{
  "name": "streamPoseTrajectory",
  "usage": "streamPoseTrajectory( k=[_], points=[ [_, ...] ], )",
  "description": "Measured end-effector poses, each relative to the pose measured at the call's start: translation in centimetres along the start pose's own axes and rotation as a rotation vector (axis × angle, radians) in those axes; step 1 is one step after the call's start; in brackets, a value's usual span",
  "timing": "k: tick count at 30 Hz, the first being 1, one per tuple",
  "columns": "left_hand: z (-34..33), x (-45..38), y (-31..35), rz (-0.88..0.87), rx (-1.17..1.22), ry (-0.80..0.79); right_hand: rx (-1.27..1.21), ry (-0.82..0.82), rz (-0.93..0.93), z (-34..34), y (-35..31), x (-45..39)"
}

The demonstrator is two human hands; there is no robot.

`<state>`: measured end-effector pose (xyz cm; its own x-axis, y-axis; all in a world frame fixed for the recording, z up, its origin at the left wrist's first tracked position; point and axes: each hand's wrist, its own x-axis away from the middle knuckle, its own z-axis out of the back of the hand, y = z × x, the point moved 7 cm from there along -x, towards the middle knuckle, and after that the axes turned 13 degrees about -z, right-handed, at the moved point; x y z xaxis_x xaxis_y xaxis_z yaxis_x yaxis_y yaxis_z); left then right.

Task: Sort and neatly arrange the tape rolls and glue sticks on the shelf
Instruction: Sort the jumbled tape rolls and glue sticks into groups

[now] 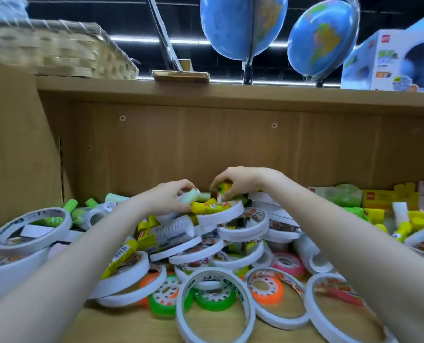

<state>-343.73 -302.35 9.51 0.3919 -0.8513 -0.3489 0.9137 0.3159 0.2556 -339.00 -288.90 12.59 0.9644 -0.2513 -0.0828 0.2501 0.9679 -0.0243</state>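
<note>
Left hand pinches a pale green glue stick; right hand clamps a yellow glue stick. Lift both clear without toppling the tape rolls beneath.

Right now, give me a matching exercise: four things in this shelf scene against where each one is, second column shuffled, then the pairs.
Things:
1. pale green glue stick
2. globes
3. pink tape roll
4. wicker basket

Places:
A. top board, left
B. held in the left hand
C. top board, right of centre
D. in the pile under the right forearm

Pairs: 1-B, 2-C, 3-D, 4-A. The right hand meanwhile grips a yellow glue stick at the top of the pile.
</note>
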Motion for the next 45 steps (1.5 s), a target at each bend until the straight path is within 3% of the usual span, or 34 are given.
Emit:
streamPoseTrajectory(
  k=[6, 10, 17, 21, 26, 30, 35, 40, 45],
  points=[
    [0.0, -0.3, -0.4, -0.010, 0.024, 0.021, -0.160, 0.122, 0.024, 0.0, 0.6, -0.6],
    [-0.3, -0.7, -0.7, 0.028, 0.030, 0.080, -0.197, 0.290, 0.000, 1.3, 1.1, -0.2],
    [0.6, -0.5, -0.9, -0.014, 0.040, 0.171, -0.084, 0.023, -0.010, 0.4, 0.4, -0.7],
    [2.0, -0.1, 0.9, -0.113, 0.088, 0.248, -0.138, 0.112, 0.033, 0.7, 0.4, -1.2],
    [0.7, -0.8, 2.6, -0.125, -0.086, 0.015, -0.451, 0.284, 0.044, 3.3, 2.2, 0.0],
    [0.7, -1.1, 2.9, -0.129, -0.161, -0.022, -0.463, 0.457, 0.074, 5.1, 2.7, 1.4],
    [2.2, -0.6, 2.4, -0.086, -0.074, 0.164, -0.492, 0.600, 0.090, 7.1, 4.6, 4.4],
    [5.3, -1.6, 5.2, -0.113, 0.087, 0.474, -0.708, 0.701, -0.023, 8.9, 11.4, 9.9],
    [2.9, -6.1, 14.0, -0.275, 0.106, 0.413, -0.857, 0.744, -0.362, 8.6, 22.1, 15.5]
  ],
)
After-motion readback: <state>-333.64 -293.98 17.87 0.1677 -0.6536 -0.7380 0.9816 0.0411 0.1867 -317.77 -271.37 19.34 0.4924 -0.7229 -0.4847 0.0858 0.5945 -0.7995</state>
